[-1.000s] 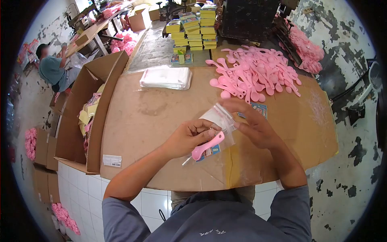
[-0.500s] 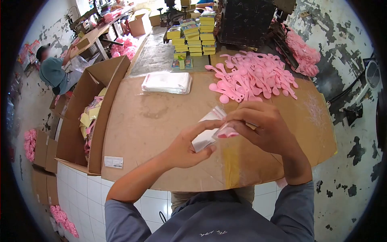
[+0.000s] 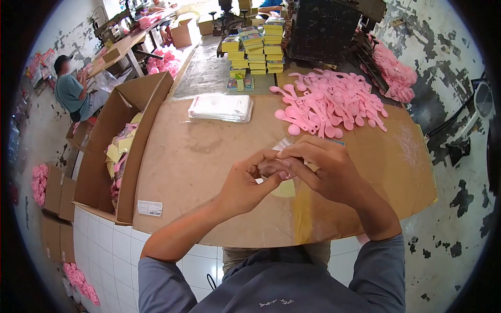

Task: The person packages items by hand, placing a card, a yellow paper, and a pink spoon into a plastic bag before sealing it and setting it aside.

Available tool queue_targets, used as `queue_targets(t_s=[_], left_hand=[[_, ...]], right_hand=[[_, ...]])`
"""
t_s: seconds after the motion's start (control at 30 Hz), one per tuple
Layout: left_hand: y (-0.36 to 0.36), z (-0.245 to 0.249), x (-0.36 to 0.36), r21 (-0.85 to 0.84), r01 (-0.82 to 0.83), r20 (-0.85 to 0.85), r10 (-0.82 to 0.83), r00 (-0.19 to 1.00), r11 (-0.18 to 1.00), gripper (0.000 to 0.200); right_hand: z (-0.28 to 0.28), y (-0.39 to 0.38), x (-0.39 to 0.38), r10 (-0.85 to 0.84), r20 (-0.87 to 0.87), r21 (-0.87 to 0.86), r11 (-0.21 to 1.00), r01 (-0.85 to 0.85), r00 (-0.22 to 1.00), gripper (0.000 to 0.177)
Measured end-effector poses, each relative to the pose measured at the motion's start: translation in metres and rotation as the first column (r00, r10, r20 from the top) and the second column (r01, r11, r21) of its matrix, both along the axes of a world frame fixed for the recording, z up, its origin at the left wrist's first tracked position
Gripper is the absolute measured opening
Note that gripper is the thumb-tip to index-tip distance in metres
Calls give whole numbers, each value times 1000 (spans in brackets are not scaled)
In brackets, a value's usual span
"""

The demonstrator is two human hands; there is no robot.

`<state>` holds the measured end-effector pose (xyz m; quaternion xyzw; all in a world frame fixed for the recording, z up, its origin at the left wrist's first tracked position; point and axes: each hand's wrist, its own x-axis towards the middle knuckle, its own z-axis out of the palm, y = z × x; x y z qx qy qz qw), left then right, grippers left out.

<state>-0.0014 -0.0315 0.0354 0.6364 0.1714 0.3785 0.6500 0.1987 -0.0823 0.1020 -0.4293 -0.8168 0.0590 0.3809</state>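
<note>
Over the middle of the cardboard-covered table, my left hand (image 3: 244, 182) and my right hand (image 3: 330, 166) meet fingertip to fingertip. Both pinch a small clear plastic bag (image 3: 284, 143), whose flap shows above the fingers. A pale yellow piece (image 3: 285, 189) shows below my left thumb, at the bag's lower part. My fingers hide most of the bag's contents. Beyond my right hand lies a heap of pink plastic spoons (image 3: 339, 104). A stack of clear bags (image 3: 220, 107) rests on the table's far left part.
An open cardboard box (image 3: 140, 151) of packed bags stands along the left edge. Stacks of yellow-edged cards (image 3: 255, 52) rise at the back, near a black box (image 3: 321, 31). A white label (image 3: 150, 207) sits at the front left corner. A person (image 3: 73, 94) sits further left.
My hands have drawn together at the bag, and my left fingers have curled in. The pink end seen in the bag is now covered, while a yellow piece shows below.
</note>
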Motion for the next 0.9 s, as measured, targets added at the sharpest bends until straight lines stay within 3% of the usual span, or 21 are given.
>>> queue_targets(t_s=[0.1,0.27,0.4,0.47,0.5,0.6,0.67,0.77,0.9], left_hand=[[1,-2,0,-50,16,8,-16,1000,999,28],[8,-1,-6,13,78,52,-78,996,997,32],[3,4,-5,187,-20,-89,37,995,982,39],[10,-4,-7,234,-67,-230,122,966,970,41],[12,-9,-6,244,-90,-199,141,970,966,41],[12,-16,-2,266,-150,-149,194,970,952,43],[5,-9,-3,272,-174,-180,228,957,946,44],[0,-1,-4,510,-176,-271,351,896,842,51],[0,-3,-3,591,-149,-289,381,878,793,55]], right_hand=[[-6,5,-1,19,-6,168,986,-18,1000,14],[9,2,-1,-79,-77,19,997,80,994,16],[8,3,5,-74,-79,-3,997,74,994,17],[3,6,5,-74,-68,83,993,79,995,20],[0,8,5,-73,-62,125,989,80,995,22],[-5,7,3,-130,122,366,927,77,984,26],[-10,7,-5,-184,194,390,916,96,964,24],[-17,12,-9,-225,279,440,894,84,933,23],[-25,16,-8,-295,416,510,859,48,860,18]])
